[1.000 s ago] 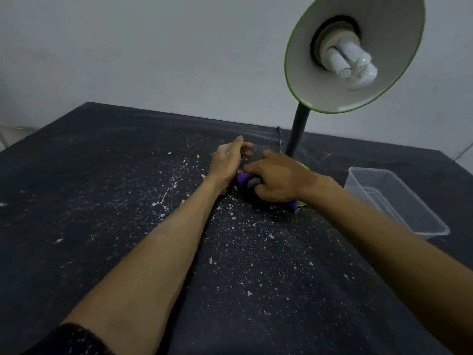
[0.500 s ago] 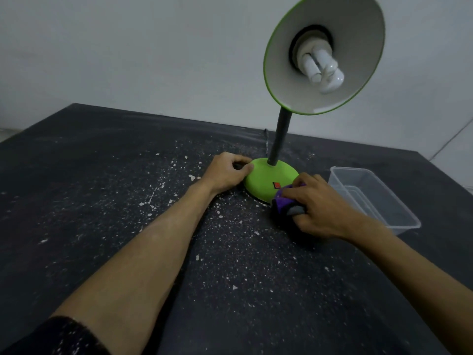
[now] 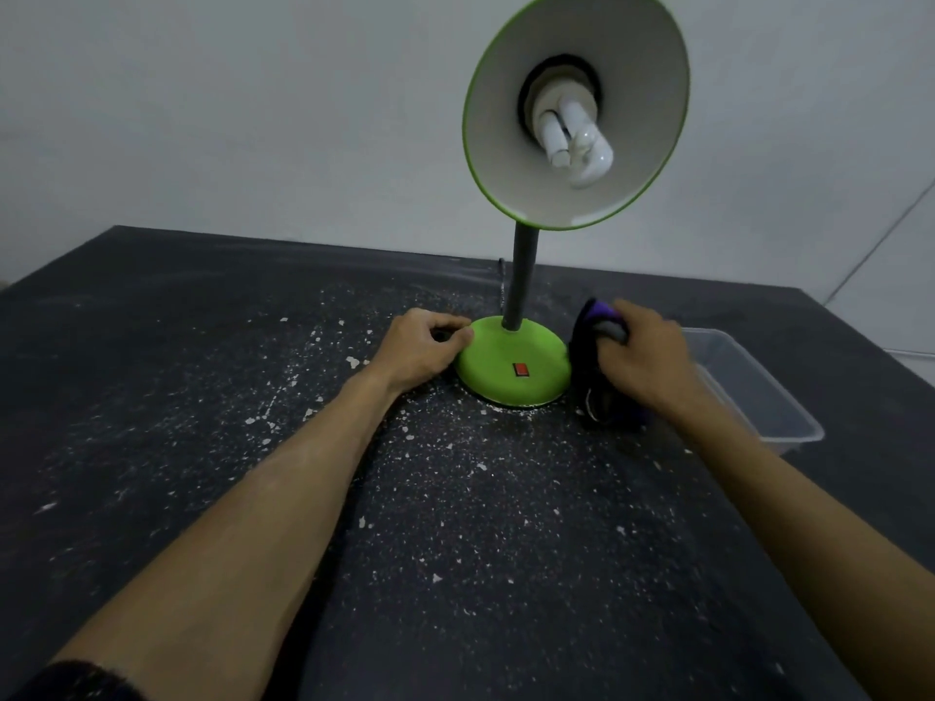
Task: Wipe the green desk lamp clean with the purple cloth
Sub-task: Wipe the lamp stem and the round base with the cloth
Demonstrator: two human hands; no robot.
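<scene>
Squarely between hands (image 3: 415, 349) (image 3: 642, 356): lamp base (image 3: 506, 349) (cloth (image 3: 592, 321) right)

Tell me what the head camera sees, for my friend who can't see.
A right hand grips a purple cloth beside the base of a green lamp, while the left hand holds the base's other edge. The lamp stands on a dark table flecked with white bits, a clear tub at right.

lamp base (image 3: 506, 346): smooth, slight sheen; metal or plastic, cannot tell.
lamp shade (image 3: 632, 93): inside white, matt.
lamp stem (image 3: 523, 275): dark, matt.
bulb (image 3: 574, 144): white, glossy.
cloth (image 3: 597, 316): soft fabric, matt.
worktop (image 3: 177, 371): black, matt, gritty with white specks.
box (image 3: 759, 366): clear plastic, smooth.
</scene>
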